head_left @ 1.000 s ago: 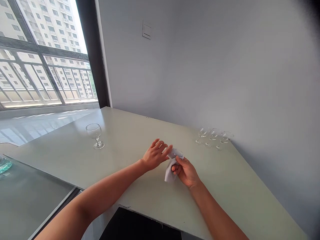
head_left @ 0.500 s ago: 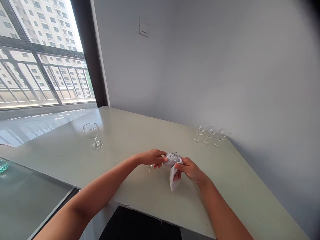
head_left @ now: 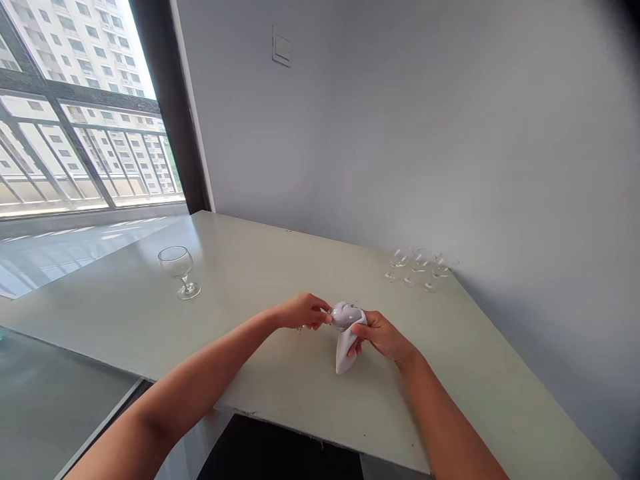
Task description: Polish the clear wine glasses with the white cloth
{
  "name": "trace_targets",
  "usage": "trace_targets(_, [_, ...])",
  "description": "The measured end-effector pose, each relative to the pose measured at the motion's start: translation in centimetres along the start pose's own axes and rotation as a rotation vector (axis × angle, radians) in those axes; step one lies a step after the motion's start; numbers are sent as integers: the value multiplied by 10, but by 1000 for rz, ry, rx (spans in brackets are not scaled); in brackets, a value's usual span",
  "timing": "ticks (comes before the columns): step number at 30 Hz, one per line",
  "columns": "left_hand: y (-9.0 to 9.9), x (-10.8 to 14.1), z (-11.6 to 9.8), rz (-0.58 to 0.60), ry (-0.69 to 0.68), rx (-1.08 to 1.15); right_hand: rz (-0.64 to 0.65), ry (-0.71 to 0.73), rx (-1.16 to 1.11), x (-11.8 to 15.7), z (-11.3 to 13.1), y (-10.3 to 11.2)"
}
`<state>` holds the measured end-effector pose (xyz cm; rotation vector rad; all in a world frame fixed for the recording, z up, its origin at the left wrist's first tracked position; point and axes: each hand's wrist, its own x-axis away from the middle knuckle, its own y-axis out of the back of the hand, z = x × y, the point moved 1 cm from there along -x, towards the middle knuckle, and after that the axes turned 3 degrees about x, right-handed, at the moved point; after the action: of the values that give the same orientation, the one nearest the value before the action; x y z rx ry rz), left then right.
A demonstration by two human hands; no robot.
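Note:
Over the near middle of the table, my left hand [head_left: 306, 312] is closed around the stem of a stemmed glass [head_left: 341, 317]. The glass lies on its side, its foot just showing past my fingers and its bowl pointing right. My right hand [head_left: 381, 335] grips a white cloth [head_left: 346, 350], bunched at the bowl, part of it seen inside through the glass. A loose end of the cloth hangs down below my right fingers. Part of the rim is hidden by cloth and hand.
One stemmed glass [head_left: 181, 271] stands upright at the left of the pale table [head_left: 270, 260]. Three more stemmed glasses [head_left: 419, 267] stand in a group at the back right, by the wall [head_left: 450, 147]. A glass-topped surface [head_left: 60, 393] adjoins the table at lower left.
The cloth's hanging end has shifted slightly up and left, and my hands have moved only a little. The whole view has turned slightly.

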<state>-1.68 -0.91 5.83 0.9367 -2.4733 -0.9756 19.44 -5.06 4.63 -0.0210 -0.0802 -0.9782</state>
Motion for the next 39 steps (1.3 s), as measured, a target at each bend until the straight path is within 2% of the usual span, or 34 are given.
trace_targets(1, [-2, 0, -2, -27, -20, -58, -18, 1, -27, -1, -1, 1])
trace_targets(2, [-4, -1, -3, -119, -52, -169, -66, 6, -77, -3, -3, 2])
trace_targets(5, [-12, -3, -7, -463, -196, -582, -262, 14, -304, -11, -12, 0])
trace_targets(7, [-15, -5, -6, -531, -286, -743, -328, 15, -401, -14, -15, -6])
trace_targets(10, [-11, -5, 2, -510, -329, -778, -251, 8, -291, -13, -14, -13])
trace_targets(12, [-6, -5, 6, -466, -328, -717, -154, -8, -88, -10, -13, -14])
trace_targets(14, [-1, -4, 8, -392, -298, -607, -109, -14, 114, -8, -12, -12])
trace_targets(16, [5, -2, 7, -286, -226, -435, -122, 17, 253, -7, -11, -8])
trace_targets(20, [13, 3, 0, -57, -36, 40, -161, 179, 414, -5, -2, -4])
trace_targets(22, [16, 5, 0, -6, 43, 209, -203, 232, 472, -4, 2, 2])
trace_targets(24, [18, 5, 3, -15, 106, 278, -295, 250, 497, -2, 3, 12])
trace_targets(28, [22, 1, 18, -138, 219, 211, -619, 272, 517, 3, 0, 35])
trace_targets(30, [24, -1, 25, -197, 280, 120, -731, 331, 621, 7, 3, 34])
trace_targets(31, [23, -2, 27, -221, 300, 62, -719, 367, 715, 7, 6, 29])
trace_targets(33, [19, -4, 27, -263, 283, -76, -583, 436, 944, 6, 10, 12])
trace_targets(36, [6, -6, 19, -314, 130, -329, -363, 484, 1222, -2, 10, -17])
trace_targets(39, [-10, -8, 10, -337, -60, -548, -397, 472, 1234, -12, 5, -30])
